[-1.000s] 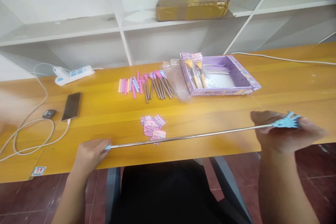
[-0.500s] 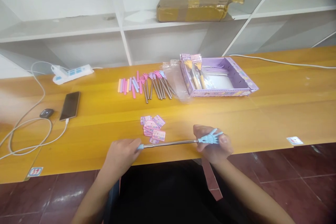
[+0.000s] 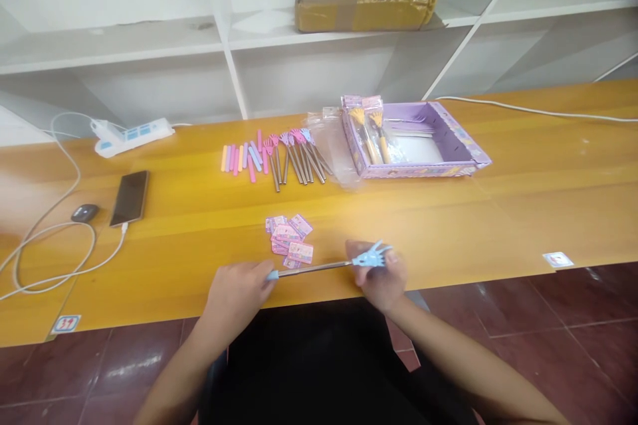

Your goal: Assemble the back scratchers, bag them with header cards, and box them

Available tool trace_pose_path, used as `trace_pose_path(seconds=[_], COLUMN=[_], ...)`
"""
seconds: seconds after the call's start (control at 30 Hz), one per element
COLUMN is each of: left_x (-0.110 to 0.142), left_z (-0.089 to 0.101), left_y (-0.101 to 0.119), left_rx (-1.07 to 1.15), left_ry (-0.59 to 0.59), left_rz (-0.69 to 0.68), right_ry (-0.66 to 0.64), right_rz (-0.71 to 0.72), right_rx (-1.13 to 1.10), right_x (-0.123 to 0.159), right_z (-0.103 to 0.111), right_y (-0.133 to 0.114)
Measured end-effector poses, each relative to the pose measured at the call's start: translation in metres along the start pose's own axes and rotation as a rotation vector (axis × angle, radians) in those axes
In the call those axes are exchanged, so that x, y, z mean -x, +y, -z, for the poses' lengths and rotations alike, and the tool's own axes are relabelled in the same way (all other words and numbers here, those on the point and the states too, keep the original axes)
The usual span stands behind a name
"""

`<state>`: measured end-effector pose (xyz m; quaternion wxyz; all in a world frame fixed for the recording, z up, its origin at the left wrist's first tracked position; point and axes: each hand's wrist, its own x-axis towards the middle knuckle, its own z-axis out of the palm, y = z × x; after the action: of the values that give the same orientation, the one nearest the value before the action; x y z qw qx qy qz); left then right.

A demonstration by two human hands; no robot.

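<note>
A telescopic back scratcher (image 3: 319, 268) with a blue hand-shaped head and a metal rod lies level between my hands, above the table's front edge. My left hand (image 3: 239, 292) is closed round its blue handle end. At the other end my right hand (image 3: 381, 275) is closed about the blue head, whose fingers stick out past mine. Just beyond the rod is a loose pile of pink and purple cards (image 3: 290, 239). Farther back lie several back scratchers (image 3: 299, 159) with metal rods and coloured heads, beside a row of coloured handle sleeves (image 3: 244, 158).
A purple display box (image 3: 423, 171) holds two bagged yellow back scratchers (image 3: 371, 136). Clear plastic bags (image 3: 339, 159) lie beside it. At left are a phone (image 3: 129, 198), a black case (image 3: 85, 213), cables and a power strip (image 3: 133, 138). A taped carton (image 3: 373, 3) rests on the shelf.
My right hand has come left toward my left hand, and the visible rod between them has become shorter. The view has shifted slightly.
</note>
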<state>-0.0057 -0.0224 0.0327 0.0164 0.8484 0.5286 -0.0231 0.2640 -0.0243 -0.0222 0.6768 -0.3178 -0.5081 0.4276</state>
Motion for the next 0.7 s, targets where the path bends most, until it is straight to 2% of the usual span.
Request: trace_pose_path(seconds=[0.1,0.2,0.43,0.6,0.7], left_x=[-0.002,-0.006,-0.014,-0.018,-0.018], left_z=[0.001,0.003,-0.003,-0.014,-0.020], left_y=[0.018,0.025,0.010,0.014,0.019], left_rx=[0.052,0.061,0.030,0.096,0.138], left_ry=[-0.034,-0.071,-0.114,-0.104,-0.079], left_rz=[-0.057,-0.026,0.040,-0.013,-0.061], right_ry=[-0.033,-0.048,-0.177,-0.248,-0.362], right_rz=[-0.021,-0.052,-0.199,-0.259,-0.304], right_rx=[0.003,0.017,0.068,0.097,0.161], right_x=[0.014,0.017,0.010,0.012,0.008], right_z=[-0.023,-0.034,-0.025,-0.026,-0.025], right_y=[0.004,0.007,0.013,0.011,0.001])
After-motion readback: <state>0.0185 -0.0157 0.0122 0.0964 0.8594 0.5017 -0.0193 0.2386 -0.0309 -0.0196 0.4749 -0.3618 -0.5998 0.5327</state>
